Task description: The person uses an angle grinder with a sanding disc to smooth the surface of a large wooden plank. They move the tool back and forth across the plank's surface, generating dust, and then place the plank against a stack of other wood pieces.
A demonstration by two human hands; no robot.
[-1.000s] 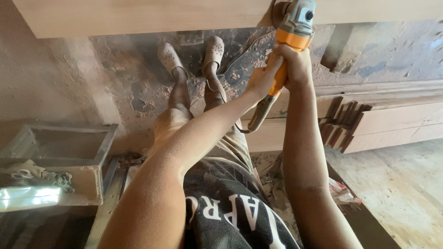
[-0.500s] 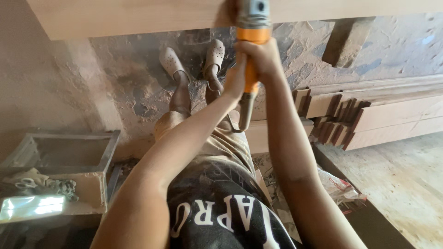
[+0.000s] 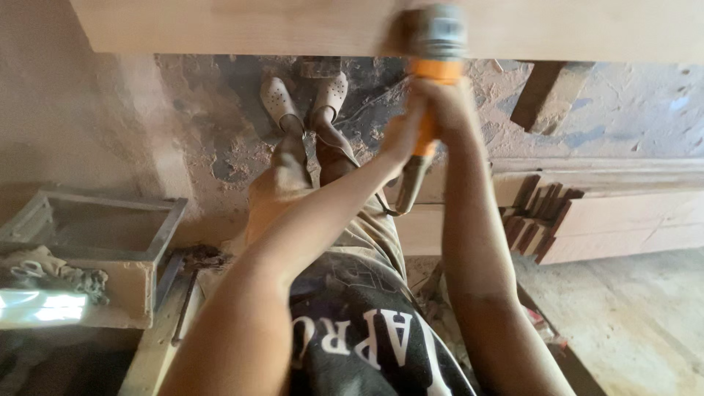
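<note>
Sanding runs back rightward: both hands, left hand (image 3: 400,139) and right hand (image 3: 447,106), fingers wrapped tight round the orange angle grinder (image 3: 433,55), swing its blurred head along the pale plank (image 3: 220,26) at upper centre, after drifting left.

Warm, dim light; motion blur smears the angle grinder (image 3: 434,44) and hands; glare patch at lower left.

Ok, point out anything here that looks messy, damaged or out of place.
Sawdust cakes the floor, the clogs and the person's legs. Short dark wood offcuts lean askew against the stacked boards. Both hands, left hand and right hand, have a grip on the orange power tool at the plank; it looks blurred.
</note>
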